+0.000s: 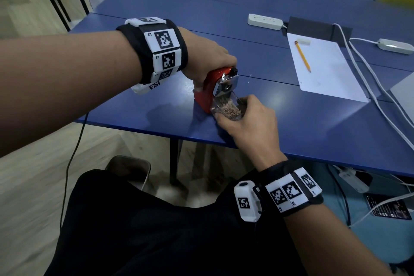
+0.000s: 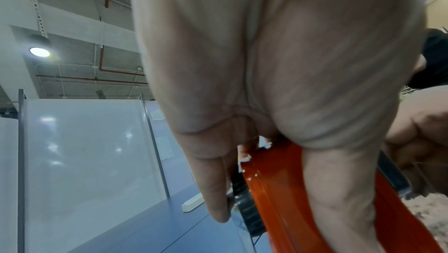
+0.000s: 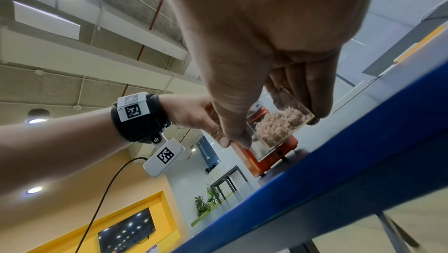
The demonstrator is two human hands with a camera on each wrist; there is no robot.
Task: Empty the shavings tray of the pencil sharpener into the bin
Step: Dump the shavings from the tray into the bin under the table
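Note:
A red pencil sharpener (image 1: 207, 89) with a chrome front stands near the front edge of the blue table (image 1: 313, 127). My left hand (image 1: 208, 60) grips its body from above and behind; in the left wrist view the fingers (image 2: 213, 190) and thumb lie down the orange-red casing (image 2: 278, 190). My right hand (image 1: 246, 119) pinches the clear shavings tray (image 1: 227, 108), pulled partly out of the sharpener's front and holding brown shavings. In the right wrist view the tray (image 3: 281, 123) sits between thumb and fingers, in front of the sharpener (image 3: 271, 159). A bin (image 1: 128, 169) stands on the floor below the table edge.
On the table's right lie a white sheet of paper (image 1: 324, 71) with a yellow pencil (image 1: 302, 56) and an eraser (image 1: 302, 41), a white power strip (image 1: 265, 21), a grey adapter (image 1: 395, 46) and white cables (image 1: 367, 87). My black-clad lap fills the lower view.

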